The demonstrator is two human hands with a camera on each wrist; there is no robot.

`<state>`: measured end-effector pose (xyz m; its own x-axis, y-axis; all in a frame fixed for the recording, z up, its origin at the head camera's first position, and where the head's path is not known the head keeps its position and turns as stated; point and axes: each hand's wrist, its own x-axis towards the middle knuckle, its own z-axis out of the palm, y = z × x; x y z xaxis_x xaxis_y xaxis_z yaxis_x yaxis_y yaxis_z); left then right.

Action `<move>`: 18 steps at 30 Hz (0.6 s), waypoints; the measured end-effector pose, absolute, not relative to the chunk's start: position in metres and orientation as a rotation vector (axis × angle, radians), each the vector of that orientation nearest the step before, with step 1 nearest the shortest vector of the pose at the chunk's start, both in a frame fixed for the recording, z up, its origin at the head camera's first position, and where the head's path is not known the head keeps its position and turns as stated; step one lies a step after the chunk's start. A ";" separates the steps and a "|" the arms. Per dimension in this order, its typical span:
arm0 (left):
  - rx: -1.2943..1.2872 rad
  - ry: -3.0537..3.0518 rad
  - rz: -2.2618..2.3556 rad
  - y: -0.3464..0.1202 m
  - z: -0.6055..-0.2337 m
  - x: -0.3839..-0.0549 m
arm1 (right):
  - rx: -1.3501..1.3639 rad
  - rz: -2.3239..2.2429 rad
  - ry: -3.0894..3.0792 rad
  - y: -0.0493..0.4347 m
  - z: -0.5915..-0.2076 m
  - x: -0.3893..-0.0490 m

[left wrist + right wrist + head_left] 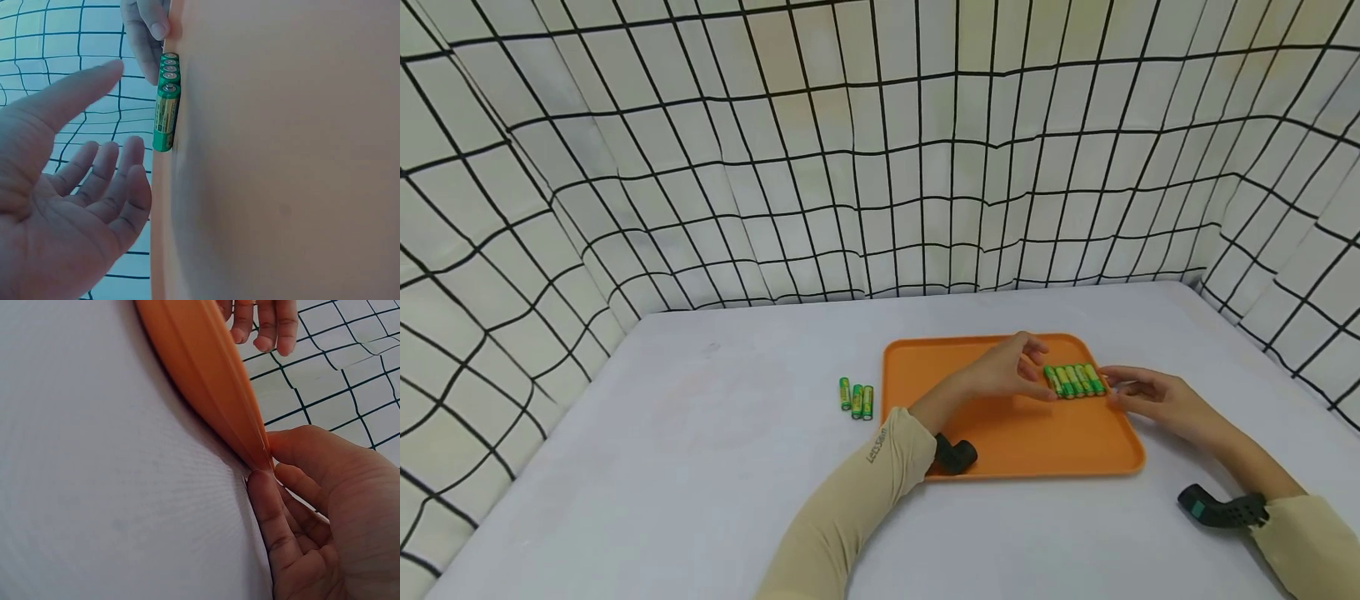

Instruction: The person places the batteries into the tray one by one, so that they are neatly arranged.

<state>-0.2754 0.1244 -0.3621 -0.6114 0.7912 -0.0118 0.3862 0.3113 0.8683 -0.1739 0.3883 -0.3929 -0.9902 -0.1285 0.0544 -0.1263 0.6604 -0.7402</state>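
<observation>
Several green-and-yellow batteries (1074,381) stand side by side in a row at the right side of an orange tray (1000,450). My left hand (1011,367) is over the tray just left of the row, thumb and fingers spread apart and holding nothing. In the left wrist view, the nearest battery (167,119) is a small gap away from the left hand (81,187). The right hand (1157,400) is at the tray's right rim, beside the row's right end. In the right wrist view its loosely bent fingers (265,500) touch the rim.
Three more batteries (857,400) lie on the white table (700,467), left of the tray. A black net (917,200) over white walls rises behind and at both sides. Black wrist devices (1221,507) sit at the cuffs of the beige sleeves (865,500).
</observation>
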 end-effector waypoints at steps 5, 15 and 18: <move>1.118 2.152 1.232 0.116 -0.356 -0.273 | -0.246 -1.272 2.869 0.388 -0.394 -0.173; 1.164 2.182 1.233 0.096 -0.346 -0.268 | -0.217 -1.228 2.880 0.387 -0.394 -0.172; 1.177 2.187 1.216 0.090 -0.343 -0.266 | -0.201 -1.219 2.881 0.388 -0.393 -0.170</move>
<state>-0.2663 0.0902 -0.3427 -0.5804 0.8112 0.0710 0.4882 0.2769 0.8276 -0.1704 0.3882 -0.3928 -0.9917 -0.1204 0.0441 -0.1155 0.6893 -0.7152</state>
